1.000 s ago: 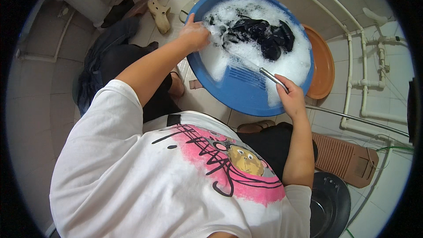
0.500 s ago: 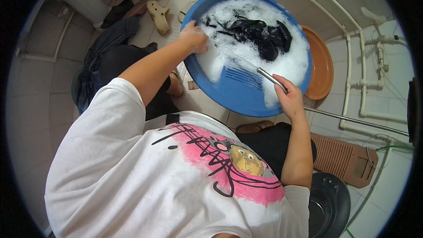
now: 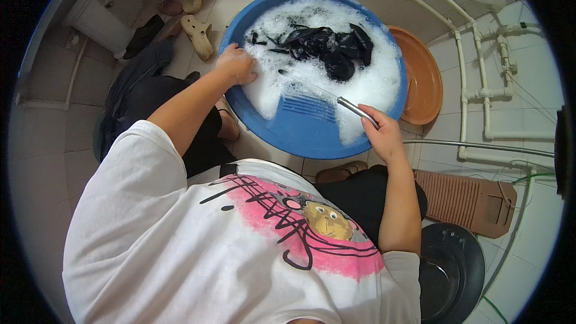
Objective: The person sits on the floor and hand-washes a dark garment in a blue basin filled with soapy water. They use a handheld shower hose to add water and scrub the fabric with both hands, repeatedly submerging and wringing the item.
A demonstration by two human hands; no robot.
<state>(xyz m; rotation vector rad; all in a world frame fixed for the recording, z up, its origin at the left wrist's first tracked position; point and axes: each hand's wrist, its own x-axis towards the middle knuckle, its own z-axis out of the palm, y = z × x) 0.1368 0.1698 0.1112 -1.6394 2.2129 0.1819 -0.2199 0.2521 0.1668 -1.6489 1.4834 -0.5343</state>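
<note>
Left hand [image 3: 236, 65] rests curled on the blue wash basin [image 3: 300, 135] rim, fingertips lost in suds. Right hand [image 3: 381, 135] is wrapped around a metal hose nozzle [image 3: 357, 112]. Dark clothes [image 3: 327, 48] sit half-buried in foam mid-basin.

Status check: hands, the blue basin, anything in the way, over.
Left hand in the suds at the blue basin rim. Right hand shut on metal hose end. Dark clothes soaking in foam. Orange basin beside, not blocking.
</note>
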